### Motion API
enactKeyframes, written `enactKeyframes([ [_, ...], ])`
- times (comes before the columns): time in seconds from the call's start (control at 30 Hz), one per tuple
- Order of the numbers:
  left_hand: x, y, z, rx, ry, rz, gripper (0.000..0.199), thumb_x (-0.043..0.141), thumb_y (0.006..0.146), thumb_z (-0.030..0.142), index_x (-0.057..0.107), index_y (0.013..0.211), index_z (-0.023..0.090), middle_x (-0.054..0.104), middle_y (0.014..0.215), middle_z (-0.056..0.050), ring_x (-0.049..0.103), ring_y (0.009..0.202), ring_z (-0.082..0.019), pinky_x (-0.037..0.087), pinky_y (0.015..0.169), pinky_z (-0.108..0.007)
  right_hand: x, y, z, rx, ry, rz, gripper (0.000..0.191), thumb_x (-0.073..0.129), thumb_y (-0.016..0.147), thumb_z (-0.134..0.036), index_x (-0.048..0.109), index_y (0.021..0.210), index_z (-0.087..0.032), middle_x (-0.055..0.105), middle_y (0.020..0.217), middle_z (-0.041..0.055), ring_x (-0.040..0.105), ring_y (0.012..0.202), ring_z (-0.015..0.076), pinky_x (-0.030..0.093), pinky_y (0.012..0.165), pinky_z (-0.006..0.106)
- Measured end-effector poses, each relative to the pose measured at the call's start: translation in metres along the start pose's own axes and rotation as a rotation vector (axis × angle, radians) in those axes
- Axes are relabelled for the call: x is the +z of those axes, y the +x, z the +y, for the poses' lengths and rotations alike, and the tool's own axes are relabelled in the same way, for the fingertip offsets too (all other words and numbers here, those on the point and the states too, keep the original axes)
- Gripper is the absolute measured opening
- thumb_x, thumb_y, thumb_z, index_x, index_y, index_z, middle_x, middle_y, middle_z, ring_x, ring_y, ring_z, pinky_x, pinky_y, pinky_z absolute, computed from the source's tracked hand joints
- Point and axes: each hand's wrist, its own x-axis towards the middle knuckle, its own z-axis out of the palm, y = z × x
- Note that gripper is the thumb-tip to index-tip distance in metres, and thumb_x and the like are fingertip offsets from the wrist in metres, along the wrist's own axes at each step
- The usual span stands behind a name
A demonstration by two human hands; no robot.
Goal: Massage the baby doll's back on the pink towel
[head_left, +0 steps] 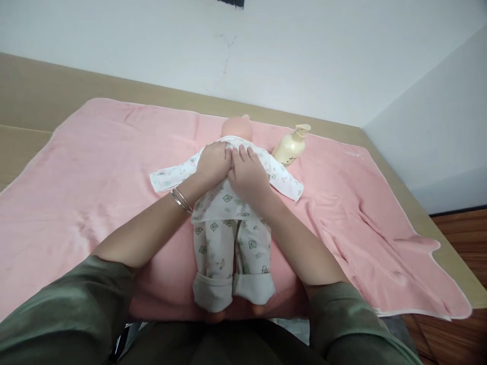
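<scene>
A baby doll (236, 128) lies on a pink blanket (125, 152), its head toward the wall. It wears a white printed top (224, 200) with the sleeves spread out and matching trousers (253, 248) with turned-up cuffs. My left hand (215, 161) rests on the left of the doll's upper body, its fingers bent and partly hidden at the tips. Beside it, touching, my right hand (249, 170) lies on the doll's chest area with its fingers somewhat spread. Neither hand visibly lifts anything.
A cream pump bottle (291, 147) stands on the blanket right of the doll's head, close to its sleeve. The wooden table edge (327, 119) runs along a white wall. Folds crease the blanket on the right.
</scene>
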Motion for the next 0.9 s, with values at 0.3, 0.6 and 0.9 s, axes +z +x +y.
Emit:
enactKeyframes([
  [0.3,0.009,-0.025,0.017,0.091,0.074,0.079,0.043,0.038,0.094,0.017,0.063,0.126,0.002,0.065,0.136,-0.031,0.058,0.136,-0.041,0.045,0.115,-0.054,-0.002,0.025,0.036,0.201,0.057,-0.066,0.069,0.037,0.106,-0.037,0.032,0.159,0.007,0.031,0.168,0.0330,0.026,0.160,0.0426,0.021,0.131,0.059],
  [0.6,0.008,0.003,-0.005,-0.017,-0.047,0.081,0.039,0.031,0.100,0.023,0.068,0.106,0.013,0.073,0.112,-0.020,0.067,0.114,-0.033,0.049,0.111,-0.050,0.010,0.005,0.007,-0.002,0.028,0.036,0.062,0.039,0.100,-0.020,0.038,0.156,0.007,0.035,0.167,0.0297,0.027,0.160,0.0401,0.024,0.132,0.059],
  [0.9,0.024,-0.025,0.012,0.187,-0.043,0.094,0.048,0.036,0.096,0.019,0.059,0.134,0.003,0.058,0.147,-0.030,0.045,0.150,-0.040,0.032,0.125,-0.062,0.003,0.034,0.049,0.180,0.154,-0.040,0.070,0.037,0.105,-0.038,0.033,0.159,0.006,0.033,0.169,0.0274,0.026,0.161,0.0380,0.020,0.134,0.053],
])
